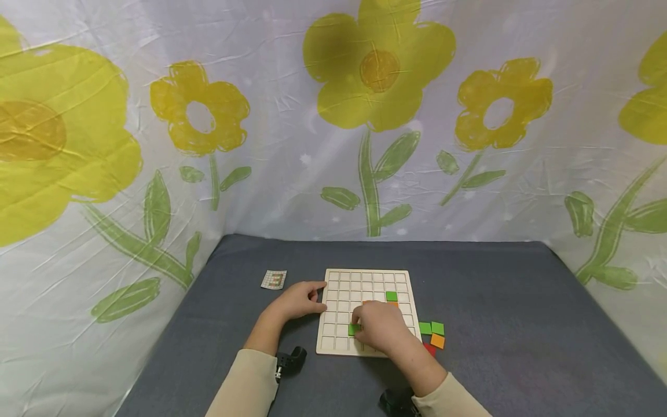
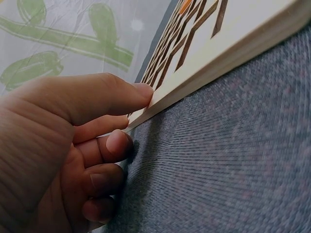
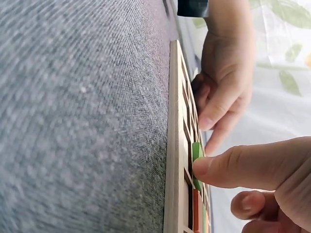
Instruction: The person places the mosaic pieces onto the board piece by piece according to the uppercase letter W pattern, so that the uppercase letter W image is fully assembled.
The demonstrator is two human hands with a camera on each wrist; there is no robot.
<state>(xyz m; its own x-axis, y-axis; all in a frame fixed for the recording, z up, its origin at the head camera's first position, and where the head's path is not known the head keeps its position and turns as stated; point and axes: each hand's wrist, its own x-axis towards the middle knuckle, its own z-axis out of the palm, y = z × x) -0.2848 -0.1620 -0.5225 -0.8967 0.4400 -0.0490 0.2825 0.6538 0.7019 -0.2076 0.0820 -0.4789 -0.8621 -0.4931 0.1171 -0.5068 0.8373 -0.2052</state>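
- Board (image 1: 333, 344): lies flat on the dark cloth (image 1: 495, 318); most visible cells are unfilled.
- Done: an upper green tile (image 1: 391, 296) and an orange tile (image 1: 393, 304) sit on the board. Filling appears partial.
- Remaining: two loose green tiles (image 1: 425, 328), a loose orange tile (image 1: 438, 340) and a red tile (image 1: 429, 349) lie right of the board, presumably unplaced.
- Right hand (image 1: 379, 325): thumb touches a near green tile (image 1: 352, 330) on the board; whether it pinches or presses cannot be told.
- Left hand (image 1: 298, 299): thumb and index finger extend against the left edge, not clamped.
- Obscured: several cells beneath the right hand; part of the red tile; fine detail on the card (image 1: 274, 279).
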